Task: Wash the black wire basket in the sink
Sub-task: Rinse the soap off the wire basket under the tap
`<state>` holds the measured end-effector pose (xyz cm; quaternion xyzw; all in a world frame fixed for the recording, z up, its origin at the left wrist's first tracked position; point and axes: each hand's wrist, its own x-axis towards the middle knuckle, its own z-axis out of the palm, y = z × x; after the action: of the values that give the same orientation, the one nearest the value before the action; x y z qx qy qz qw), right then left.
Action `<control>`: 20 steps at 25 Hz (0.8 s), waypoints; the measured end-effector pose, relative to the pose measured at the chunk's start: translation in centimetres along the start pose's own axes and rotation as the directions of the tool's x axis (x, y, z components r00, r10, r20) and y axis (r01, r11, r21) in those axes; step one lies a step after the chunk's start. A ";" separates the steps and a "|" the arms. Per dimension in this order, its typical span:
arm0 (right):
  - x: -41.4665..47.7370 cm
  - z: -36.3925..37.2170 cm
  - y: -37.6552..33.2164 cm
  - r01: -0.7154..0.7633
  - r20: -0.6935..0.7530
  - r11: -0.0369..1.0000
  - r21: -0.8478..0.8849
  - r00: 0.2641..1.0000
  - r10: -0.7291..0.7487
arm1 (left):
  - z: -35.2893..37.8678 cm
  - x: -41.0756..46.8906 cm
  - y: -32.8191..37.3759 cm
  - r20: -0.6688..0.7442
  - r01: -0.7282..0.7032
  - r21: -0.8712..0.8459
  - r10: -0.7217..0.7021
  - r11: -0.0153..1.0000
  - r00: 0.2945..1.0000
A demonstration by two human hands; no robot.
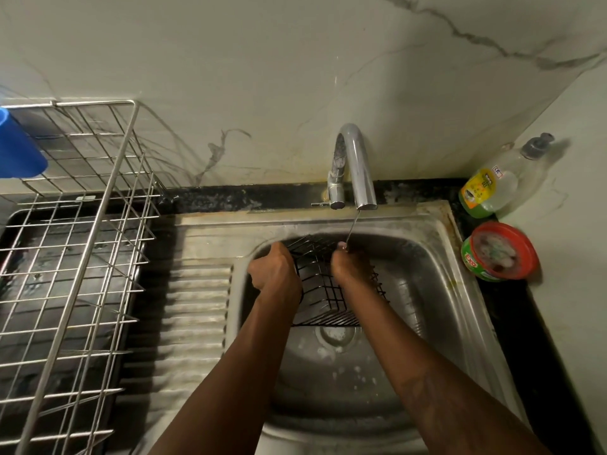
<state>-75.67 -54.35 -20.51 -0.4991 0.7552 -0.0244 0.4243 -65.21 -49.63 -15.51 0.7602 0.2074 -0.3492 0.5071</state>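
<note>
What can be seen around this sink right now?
basket: one, black wire, in the sink, below the tap
sink: one, steel, centre
tap: one, chrome, behind the sink
stream: one, thin, clear, falling from the tap
rack: one, silver wire, left of the sink
cup: one, blue, far left by the rack
bottle: one, clear with a yellow-green label, back right corner
tub: one, green with a red rim, right of the sink
left hand: grips the basket's left side
right hand: holds the basket's top, under the stream
</note>
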 end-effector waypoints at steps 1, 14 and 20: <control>-1.7 0.4 -1.3 0.129 0.034 0.991 -0.024 0.991 -0.128 | 0.0 -0.1 0.1 -0.005 0.001 0.005 -0.001 1.000 1.000; -0.4 -1.9 -4.5 0.224 0.036 0.974 -0.011 0.974 -0.224 | 1.3 -1.6 0.7 0.050 -0.021 0.037 0.019 0.999 0.999; -3.4 -0.3 -3.1 0.398 0.070 0.916 -0.049 0.916 -0.394 | 0.5 -1.1 1.0 0.006 0.018 -0.007 -0.018 1.000 1.000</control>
<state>-73.10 -53.39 -16.78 -0.6550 0.6262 -0.0715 0.4168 -65.45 -50.43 -14.18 0.7555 0.2138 -0.3551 0.5073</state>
